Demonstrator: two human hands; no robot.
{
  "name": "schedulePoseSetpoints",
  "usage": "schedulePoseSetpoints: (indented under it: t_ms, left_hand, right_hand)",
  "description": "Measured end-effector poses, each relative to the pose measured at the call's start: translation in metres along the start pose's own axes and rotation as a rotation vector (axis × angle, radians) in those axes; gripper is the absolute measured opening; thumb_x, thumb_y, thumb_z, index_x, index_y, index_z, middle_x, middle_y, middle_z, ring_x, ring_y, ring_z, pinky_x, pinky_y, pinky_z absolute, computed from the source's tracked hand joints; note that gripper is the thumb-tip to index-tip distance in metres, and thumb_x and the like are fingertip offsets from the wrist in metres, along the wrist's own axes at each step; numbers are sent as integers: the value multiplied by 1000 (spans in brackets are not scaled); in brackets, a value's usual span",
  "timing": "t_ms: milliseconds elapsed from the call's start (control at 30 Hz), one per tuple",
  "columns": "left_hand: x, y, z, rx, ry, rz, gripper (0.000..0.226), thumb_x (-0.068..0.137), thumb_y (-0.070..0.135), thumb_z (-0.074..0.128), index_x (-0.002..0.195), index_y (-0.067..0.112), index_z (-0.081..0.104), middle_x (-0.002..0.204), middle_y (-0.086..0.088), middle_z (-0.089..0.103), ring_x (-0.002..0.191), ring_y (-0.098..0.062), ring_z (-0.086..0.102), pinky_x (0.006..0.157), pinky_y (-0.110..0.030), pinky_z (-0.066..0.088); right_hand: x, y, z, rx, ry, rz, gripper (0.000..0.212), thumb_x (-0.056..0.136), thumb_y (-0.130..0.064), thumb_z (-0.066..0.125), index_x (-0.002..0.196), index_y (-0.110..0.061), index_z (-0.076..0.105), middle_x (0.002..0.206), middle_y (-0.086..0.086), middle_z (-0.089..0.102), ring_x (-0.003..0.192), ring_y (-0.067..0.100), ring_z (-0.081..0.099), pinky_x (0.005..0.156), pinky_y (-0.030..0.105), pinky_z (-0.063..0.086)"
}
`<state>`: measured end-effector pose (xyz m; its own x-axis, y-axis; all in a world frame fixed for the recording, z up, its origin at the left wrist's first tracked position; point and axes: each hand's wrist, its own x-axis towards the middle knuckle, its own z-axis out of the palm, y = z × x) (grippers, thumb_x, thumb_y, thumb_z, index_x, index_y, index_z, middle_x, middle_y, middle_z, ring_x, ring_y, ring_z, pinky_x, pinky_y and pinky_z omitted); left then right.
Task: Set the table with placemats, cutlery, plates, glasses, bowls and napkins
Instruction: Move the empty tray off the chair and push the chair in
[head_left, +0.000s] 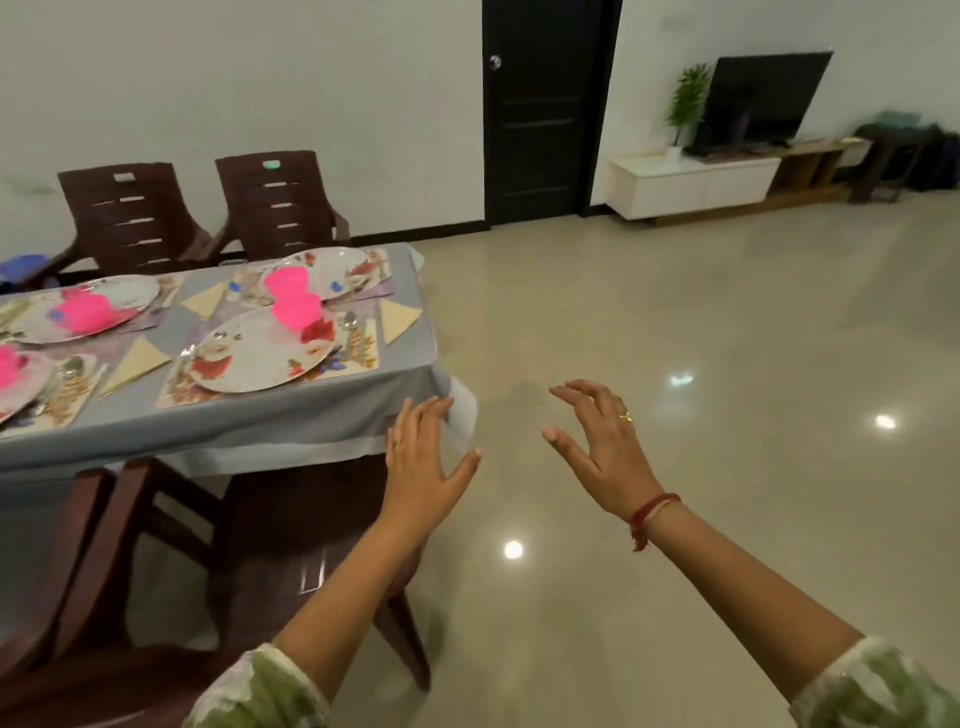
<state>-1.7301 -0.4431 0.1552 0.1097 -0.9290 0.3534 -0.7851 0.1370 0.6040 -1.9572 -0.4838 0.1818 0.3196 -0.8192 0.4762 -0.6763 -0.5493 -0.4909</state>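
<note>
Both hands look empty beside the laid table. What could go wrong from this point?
1. The left hand is at the hanging corner of the tablecloth; snagging it might drag the cloth and shift the nearest plate.
2. The pink bowl sits by that plate's far rim, so a tug could tip it.

Bench (249, 431) covered in matt grey cloth. Plates (260, 353) glossy, floral print, smooth. Pink bowls (296, 312) plastic look, bright, smooth. Napkins (397, 319) matt cream paper, folded triangles. Placemats (358, 358) printed, slight sheen. Spoon (349, 321) shiny metal. Chairs (130, 218) dark brown moulded plastic, semi-gloss. Floor (675, 467) polished tile, reflects lights. Door (543, 114) dark wood, matt.
</note>
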Motion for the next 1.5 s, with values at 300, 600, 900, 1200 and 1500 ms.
schedulePoseSetpoints:
  t_ms: [300,600,900,1200,1500]
  left_hand:
    - [141,26,58,114,154,-114,76,79,60,46,140,18,35,149,-5,33,145,-26,10,115,-46,14]
    - [343,-32,115,172,274,-277,84,73,68,37,140,16,37,149,-9,34,144,-29,12,114,-46,15]
    - [579,-74,174,209,265,-239,81,74,66,36,141,21,34,151,-5,30,145,-27,10,114,-48,14]
    - [792,-151,214,233,412,-399,87,70,72,32,139,18,39,149,-8,33,145,-28,9,113,-50,15]
    - [946,-256,221,326,503,-656,83,78,70,46,140,16,36,150,-9,31,145,-29,4,114,-53,11]
  right_hand:
    - [146,126,2,123,-56,-136,66,88,-67,28,134,-22,44,133,-3,42,122,11,36,99,27,31]
    - [362,236,56,104,-106,-251,63,89,-66,27,134,-25,42,135,-4,40,124,12,34,98,29,34]
    - [565,339,107,103,-49,-278,63,90,-67,27,130,-23,48,132,-3,44,120,13,38,94,28,33]
    - [829,428,192,67,-223,-495,68,88,-71,25,134,-24,41,136,3,42,124,18,39,100,32,34]
    - [1045,461,317,144,-345,-638,74,85,-72,25,135,-20,43,136,5,43,124,21,40,99,30,29]
